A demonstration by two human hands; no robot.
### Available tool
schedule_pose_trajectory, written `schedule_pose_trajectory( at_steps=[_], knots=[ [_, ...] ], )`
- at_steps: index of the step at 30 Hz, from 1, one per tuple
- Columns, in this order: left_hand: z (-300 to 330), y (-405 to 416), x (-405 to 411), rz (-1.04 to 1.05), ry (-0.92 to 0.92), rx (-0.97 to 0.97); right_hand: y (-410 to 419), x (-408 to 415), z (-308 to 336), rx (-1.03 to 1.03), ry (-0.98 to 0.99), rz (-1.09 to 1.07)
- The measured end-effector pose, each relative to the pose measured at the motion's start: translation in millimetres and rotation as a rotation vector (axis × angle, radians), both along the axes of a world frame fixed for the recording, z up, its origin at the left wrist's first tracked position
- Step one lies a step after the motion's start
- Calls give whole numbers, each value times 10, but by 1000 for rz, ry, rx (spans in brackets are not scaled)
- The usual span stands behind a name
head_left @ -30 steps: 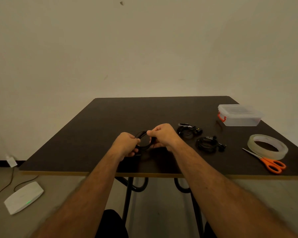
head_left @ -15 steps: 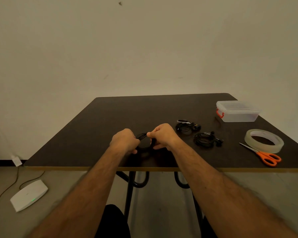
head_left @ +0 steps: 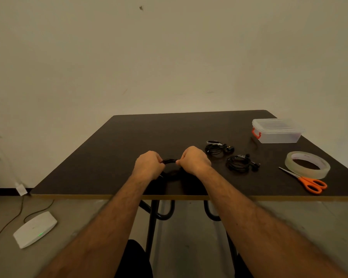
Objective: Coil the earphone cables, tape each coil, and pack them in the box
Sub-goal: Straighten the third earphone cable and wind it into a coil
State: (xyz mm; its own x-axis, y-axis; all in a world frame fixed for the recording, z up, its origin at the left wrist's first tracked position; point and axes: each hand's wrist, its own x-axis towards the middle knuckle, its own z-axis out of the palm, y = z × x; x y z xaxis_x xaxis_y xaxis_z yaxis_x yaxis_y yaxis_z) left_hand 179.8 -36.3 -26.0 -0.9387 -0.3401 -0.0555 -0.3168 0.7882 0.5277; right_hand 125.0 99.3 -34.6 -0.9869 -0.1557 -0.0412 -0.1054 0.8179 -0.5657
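Note:
A black earphone cable coil (head_left: 170, 161) sits between my two fists near the table's front edge. My left hand (head_left: 148, 165) grips its left side and my right hand (head_left: 194, 161) pinches its right side; most of the loop is hidden by the fingers. Two more black earphone coils lie to the right: one (head_left: 217, 148) farther back, the other (head_left: 240, 163) nearer. A roll of clear tape (head_left: 307, 164) lies flat at the right. The clear plastic box (head_left: 277, 131) with a red latch stands closed at the back right.
Orange-handled scissors (head_left: 309, 182) lie beside the tape near the dark table's (head_left: 129, 141) front right edge. On the floor at the left sits a white device (head_left: 35, 228) with a green light and a cable.
Both hands have drawn closer together on the coil, hiding more of the loop. The camera has tilted slightly, shifting the table's objects in the view.

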Motion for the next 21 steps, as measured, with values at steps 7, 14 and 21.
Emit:
schedule_pose_trajectory(
  at_steps=[7,14,21],
  knots=[
    [-76,30,-18,-19,68,21,39,-2,-23,95,39,-3],
    [-165,-10,60,43,84,-183,5,70,-9,210,154,17],
    [-181,31,82,34,131,-154,4,129,-4,258,194,57]
  ],
)
